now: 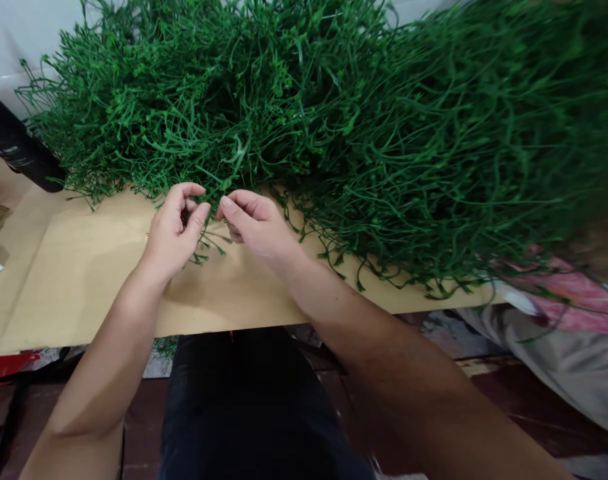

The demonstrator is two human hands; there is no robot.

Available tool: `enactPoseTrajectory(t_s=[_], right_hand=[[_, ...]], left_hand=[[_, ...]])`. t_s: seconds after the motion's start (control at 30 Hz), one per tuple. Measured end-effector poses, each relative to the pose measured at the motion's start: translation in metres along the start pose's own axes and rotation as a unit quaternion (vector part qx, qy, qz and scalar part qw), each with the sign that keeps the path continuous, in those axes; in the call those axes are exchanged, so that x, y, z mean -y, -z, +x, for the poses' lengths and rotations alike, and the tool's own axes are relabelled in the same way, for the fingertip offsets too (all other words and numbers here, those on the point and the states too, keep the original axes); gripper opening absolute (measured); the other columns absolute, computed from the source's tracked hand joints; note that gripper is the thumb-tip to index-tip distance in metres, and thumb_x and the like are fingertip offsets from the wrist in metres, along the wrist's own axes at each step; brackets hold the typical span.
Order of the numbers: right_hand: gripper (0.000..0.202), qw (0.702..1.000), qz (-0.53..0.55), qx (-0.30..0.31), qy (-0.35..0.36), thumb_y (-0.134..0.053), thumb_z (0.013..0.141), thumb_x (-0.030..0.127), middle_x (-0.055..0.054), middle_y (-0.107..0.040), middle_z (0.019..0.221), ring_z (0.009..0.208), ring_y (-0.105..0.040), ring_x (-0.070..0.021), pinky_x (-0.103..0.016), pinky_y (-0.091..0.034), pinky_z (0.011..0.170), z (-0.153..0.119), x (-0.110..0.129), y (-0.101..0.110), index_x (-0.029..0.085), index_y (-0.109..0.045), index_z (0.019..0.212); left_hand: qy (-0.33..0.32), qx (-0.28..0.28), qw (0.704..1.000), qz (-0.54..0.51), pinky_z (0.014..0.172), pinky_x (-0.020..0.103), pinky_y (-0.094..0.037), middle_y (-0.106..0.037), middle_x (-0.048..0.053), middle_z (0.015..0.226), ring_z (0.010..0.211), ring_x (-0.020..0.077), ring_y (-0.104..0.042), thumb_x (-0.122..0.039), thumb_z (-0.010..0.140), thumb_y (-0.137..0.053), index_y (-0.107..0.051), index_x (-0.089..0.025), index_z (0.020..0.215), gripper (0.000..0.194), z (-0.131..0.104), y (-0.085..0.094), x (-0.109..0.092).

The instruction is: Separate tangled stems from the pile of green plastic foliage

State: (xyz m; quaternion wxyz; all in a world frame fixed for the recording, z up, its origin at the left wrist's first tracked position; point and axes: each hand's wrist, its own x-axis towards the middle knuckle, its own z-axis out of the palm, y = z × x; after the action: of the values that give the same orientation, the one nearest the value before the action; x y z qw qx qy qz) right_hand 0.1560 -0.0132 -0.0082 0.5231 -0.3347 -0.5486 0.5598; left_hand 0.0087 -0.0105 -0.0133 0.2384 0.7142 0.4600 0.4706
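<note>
While holding one bare left hand (171,230) half-curled near centre with parted thumb and forefinger, pinching one bare right hand (257,228) closed; cannot tell whether on anything. Can see one tangled heap of wiry green stems (224,100) across the upper frame, on one smooth tan board (84,273).

Passing is possible over the worktop (79,280) at left front; behind, the green stems (264,100) and the black cylinder (21,143) make 2 obstacles.
</note>
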Motion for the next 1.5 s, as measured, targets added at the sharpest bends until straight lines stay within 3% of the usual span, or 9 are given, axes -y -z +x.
enactPoseTrajectory(t_s=[0.13, 0.3, 0.43, 0.57, 0.7, 0.83, 1.1, 1.27, 1.5], right_hand=[[0.045, 1.000, 0.019, -0.001, -0.013, -0.065, 0.069, 0.053, 0.005, -0.032, 0.052, 0.051, -0.029, -0.0033, -0.019, -0.020, 0.043, 0.000, 0.003, 0.000, 0.016, -0.045, 0.055], [0.048, 0.995, 0.075, -0.032, -0.065, -0.070, 0.069, 0.039, 0.008, -0.021, 0.049, 0.045, -0.019, -0.0015, -0.019, -0.015, 0.040, -0.001, 0.008, -0.003, 0.017, -0.031, 0.053], [0.041, 0.975, 0.166, -0.034, -0.143, -0.059, 0.076, 0.025, 0.009, -0.015, 0.049, 0.041, -0.013, -0.0006, -0.017, -0.011, 0.038, -0.003, 0.011, -0.008, 0.019, -0.024, 0.056], [0.037, 0.952, 0.246, 0.002, -0.183, -0.046, 0.079, 0.026, 0.008, -0.014, 0.047, 0.039, -0.010, -0.0020, -0.017, -0.010, 0.036, -0.008, 0.012, -0.012, 0.019, -0.019, 0.055], [0.044, 0.950, 0.286, 0.027, -0.120, -0.043, 0.082, 0.034, 0.006, -0.014, 0.049, 0.041, -0.011, -0.0030, -0.018, -0.013, 0.035, -0.012, 0.016, -0.003, 0.019, -0.011, 0.054], [0.052, 0.954, 0.297, -0.020, -0.044, -0.047, 0.083, 0.044, 0.006, -0.010, 0.052, 0.043, -0.010, -0.0042, -0.018, -0.012, 0.035, -0.009, 0.022, 0.014, 0.018, -0.010, 0.055], [0.044, 0.996, 0.073, 0.013, -0.056, -0.066, 0.069, 0.055, 0.007, -0.032, 0.058, 0.047, -0.024, -0.0025, -0.021, -0.018, 0.042, -0.007, 0.009, -0.003, 0.019, -0.040, 0.070], [0.049, 0.997, -0.061, 0.037, 0.025, -0.067, 0.069, 0.051, 0.006, -0.029, 0.058, 0.055, -0.026, -0.0030, -0.021, -0.022, 0.049, -0.005, -0.010, -0.004, 0.017, -0.034, 0.060], [0.048, 0.997, 0.020, 0.065, 0.024, -0.055, 0.076, 0.060, 0.007, -0.027, 0.052, 0.048, -0.023, -0.0034, -0.021, -0.020, 0.044, -0.007, -0.005, 0.001, 0.018, -0.037, 0.061]], left_hand=[[0.001, 0.031, 0.999, 0.032, 0.060, 0.026, -0.035, -0.050, -0.002, 0.065, 0.063, 0.0116, -0.044, -0.032, 0.080, -0.055, -0.059, -0.020, 0.079, 0.012, 0.001, 0.000, -0.004], [0.004, 0.042, 0.999, 0.027, 0.060, 0.025, -0.034, -0.049, -0.001, 0.061, 0.063, 0.0119, -0.045, -0.035, 0.084, -0.049, -0.053, -0.018, 0.061, 0.029, 0.005, -0.001, -0.005], [0.053, 0.077, 0.993, -0.072, 0.054, 0.025, -0.034, -0.044, -0.002, 0.057, 0.057, 0.0106, -0.041, -0.045, 0.082, -0.051, -0.051, -0.018, 0.060, 0.035, 0.007, -0.004, -0.009], [0.074, 0.106, 0.975, -0.180, 0.052, 0.026, -0.037, -0.042, -0.002, 0.055, 0.052, 0.0099, -0.039, -0.050, 0.080, -0.054, -0.049, -0.019, 0.059, 0.037, 0.003, -0.007, -0.011], [0.067, 0.073, 0.969, -0.226, 0.057, 0.029, -0.041, -0.042, 0.000, 0.059, 0.058, 0.0121, -0.044, -0.047, 0.078, -0.054, -0.042, -0.020, 0.057, 0.037, 0.001, -0.004, -0.013], [0.069, 0.035, 0.957, -0.281, 0.054, 0.030, -0.041, -0.032, -0.002, 0.056, 0.053, 0.0110, -0.041, -0.047, 0.082, -0.048, -0.030, -0.020, 0.055, 0.042, 0.004, 0.004, -0.016], [0.119, 0.067, 0.951, -0.279, 0.047, 0.023, -0.035, -0.038, -0.004, 0.053, 0.047, 0.0063, -0.036, -0.041, 0.078, -0.060, -0.048, -0.018, 0.060, 0.031, 0.007, -0.003, -0.011], [0.140, 0.074, 0.951, -0.264, 0.049, 0.018, -0.036, -0.047, -0.004, 0.056, 0.051, 0.0048, -0.041, -0.046, 0.070, -0.068, -0.056, -0.015, 0.063, 0.034, 0.006, -0.005, -0.013], [0.157, 0.059, 0.945, -0.282, 0.047, 0.018, -0.031, -0.035, -0.005, 0.052, 0.049, 0.0049, -0.034, -0.044, 0.075, -0.064, -0.055, -0.015, 0.064, 0.031, 0.006, -0.001, -0.013]])
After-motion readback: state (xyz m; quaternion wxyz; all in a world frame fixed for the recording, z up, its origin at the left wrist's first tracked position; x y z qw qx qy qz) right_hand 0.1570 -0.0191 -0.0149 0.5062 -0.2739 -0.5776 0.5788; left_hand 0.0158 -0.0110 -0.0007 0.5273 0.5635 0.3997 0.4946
